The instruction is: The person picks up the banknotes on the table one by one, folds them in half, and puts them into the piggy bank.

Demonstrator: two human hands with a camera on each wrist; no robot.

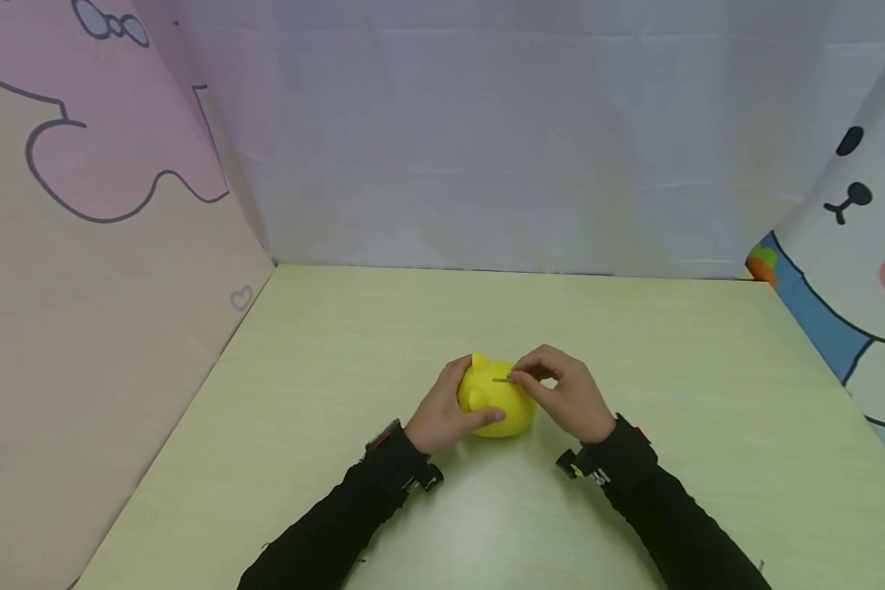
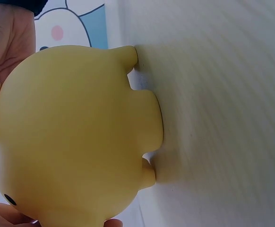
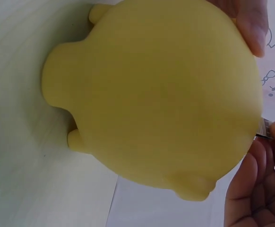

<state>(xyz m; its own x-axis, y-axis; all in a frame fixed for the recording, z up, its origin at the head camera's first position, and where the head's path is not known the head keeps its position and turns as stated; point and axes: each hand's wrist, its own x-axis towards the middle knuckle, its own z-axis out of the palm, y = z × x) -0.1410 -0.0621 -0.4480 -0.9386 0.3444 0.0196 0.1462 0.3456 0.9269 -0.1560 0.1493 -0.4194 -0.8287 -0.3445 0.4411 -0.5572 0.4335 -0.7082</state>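
A yellow piggy bank with small ears and stubby feet stands on the table. My left hand grips it from the left, thumb along its near side and fingers round toward the far side. Its top carries a thin dark slot. Over the right end of that slot, my right hand pinches a small silvery coin between thumb and fingertips. In the right wrist view the coin's edge meets the top of the bank; the fingers cover the rest of it.
The pale wooden table stretches around the bank. A white curtain closes off the back, with a pink and cream printed panel on the left and a cartoon-bear panel on the right. Both wrists wear dark bands with small cameras.
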